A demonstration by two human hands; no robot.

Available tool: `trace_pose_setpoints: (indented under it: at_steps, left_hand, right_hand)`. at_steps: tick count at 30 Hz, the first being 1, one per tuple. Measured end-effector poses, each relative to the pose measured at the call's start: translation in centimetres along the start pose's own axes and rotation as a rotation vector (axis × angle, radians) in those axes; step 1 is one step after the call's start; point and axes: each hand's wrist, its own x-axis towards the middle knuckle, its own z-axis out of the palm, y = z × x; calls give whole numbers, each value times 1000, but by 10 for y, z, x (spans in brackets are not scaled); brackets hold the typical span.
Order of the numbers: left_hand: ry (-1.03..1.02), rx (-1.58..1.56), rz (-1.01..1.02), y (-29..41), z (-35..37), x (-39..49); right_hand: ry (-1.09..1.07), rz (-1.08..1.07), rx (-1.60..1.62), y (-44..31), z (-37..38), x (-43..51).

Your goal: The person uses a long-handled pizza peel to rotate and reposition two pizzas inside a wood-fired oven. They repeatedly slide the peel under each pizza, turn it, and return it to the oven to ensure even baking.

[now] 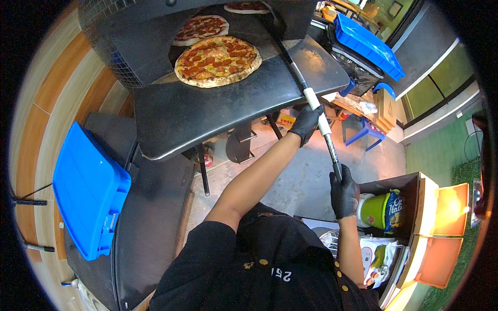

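Observation:
Both of my hands wear black gloves and grip one long peel handle (297,71). My left hand (307,121) closes around the handle at its white sleeve (311,98). Lower down, my right hand (344,193) is wrapped about the handle's black end. The far end of the handle reaches into the oven mouth, where the peel's head cannot be made out. A browned pepperoni pizza (218,62) lies at the front of the oven, on the dark shelf (194,116). Behind it sits a second pizza (201,30), paler at the rim. A third pizza (248,7) shows partly, deeper inside.
On a dark counter (151,229) at left stands a lidded blue plastic bin (87,190). An open cabinet (412,206) on my right holds a green tub (374,210). Beyond the shelf are a blue crate (369,44), a wooden table (354,104) and a blue stool (364,132).

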Motion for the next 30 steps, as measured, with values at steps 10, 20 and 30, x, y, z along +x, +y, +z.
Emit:
trace_pose_setpoints:
  at_steps: [10,20,30]
  left_hand:
    - [15,24,45,-17,8,-5]
    - [36,-114,39,-37,33,-15]
    - [34,-1,72,-20,11,-7]
  right_hand:
    - [-217,84,380,46,22,45]
    - [-101,39,94,44,-28,-11]
    - [-1,-67,95,0,29,70]
